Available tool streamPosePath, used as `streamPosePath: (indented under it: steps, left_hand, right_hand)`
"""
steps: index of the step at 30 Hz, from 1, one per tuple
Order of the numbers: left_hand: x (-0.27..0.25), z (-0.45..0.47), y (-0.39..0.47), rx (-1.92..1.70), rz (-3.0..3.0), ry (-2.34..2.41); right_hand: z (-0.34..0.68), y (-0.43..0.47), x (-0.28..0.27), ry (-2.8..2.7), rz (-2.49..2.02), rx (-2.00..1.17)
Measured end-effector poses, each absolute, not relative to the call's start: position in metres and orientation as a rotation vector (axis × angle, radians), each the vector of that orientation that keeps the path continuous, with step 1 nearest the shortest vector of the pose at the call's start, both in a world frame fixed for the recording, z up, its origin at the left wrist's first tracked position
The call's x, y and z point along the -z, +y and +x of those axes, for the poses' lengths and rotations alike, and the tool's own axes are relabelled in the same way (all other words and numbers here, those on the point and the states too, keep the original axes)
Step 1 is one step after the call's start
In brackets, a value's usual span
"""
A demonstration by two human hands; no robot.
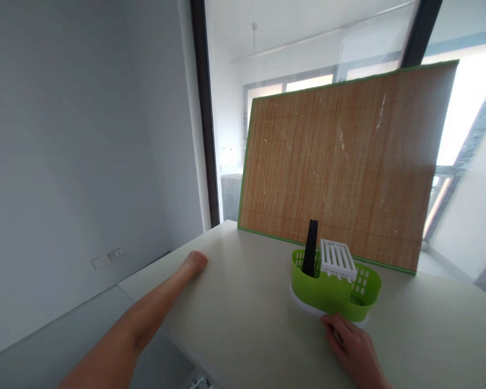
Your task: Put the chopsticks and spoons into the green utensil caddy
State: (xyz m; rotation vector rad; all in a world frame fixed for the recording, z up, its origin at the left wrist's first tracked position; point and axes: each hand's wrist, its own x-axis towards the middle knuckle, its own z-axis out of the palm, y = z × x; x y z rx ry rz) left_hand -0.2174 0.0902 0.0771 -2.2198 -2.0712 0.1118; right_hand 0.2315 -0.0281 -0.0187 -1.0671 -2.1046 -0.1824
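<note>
A bright green plastic sink caddy (328,289) with slotted walls stands upright on a white oval base (305,307). A black upright piece, its kind unclear, (310,248) leans in its left compartment. A white slotted rack (337,258) sits over the middle. My right hand (352,343) rests on the table just in front of the caddy, its fingers curled near the base's front edge; I see nothing held. Far to the left, my left hand (196,261) lies on the tabletop as a loose fist, with no object showing in it.
The white table (247,302) carries a large bamboo mat with green edging (340,162), which stands tilted against the glass partition behind the caddy. A grey wall (85,135) with sockets (115,254) rises at the left. The table's near edge runs below my left forearm.
</note>
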Motion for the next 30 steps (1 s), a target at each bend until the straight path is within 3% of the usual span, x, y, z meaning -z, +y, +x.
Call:
streamPosePath:
  steps: [9, 17, 23, 30]
  left_hand:
    - [-0.056, -0.230, 0.089, -0.215, -2.034, -2.117]
    - [-0.058, -0.235, 0.089, -0.023, -1.934, -2.208]
    - [-0.083, -0.206, 0.097, 0.379, -1.968, -2.287]
    - [-0.109, -0.066, 0.136, 1.152, -2.432, -2.187]
  right_hand:
    - [0.230, -0.028, 0.019, -2.105, -1.077, 0.181]
    - [0.230, -0.029, 0.019, -2.138, -1.101, 0.133]
    - [0.230, -0.026, 0.022, -2.144, -1.101, 0.105]
    - [0.229, -0.027, 0.023, -2.160, -1.135, 0.069]
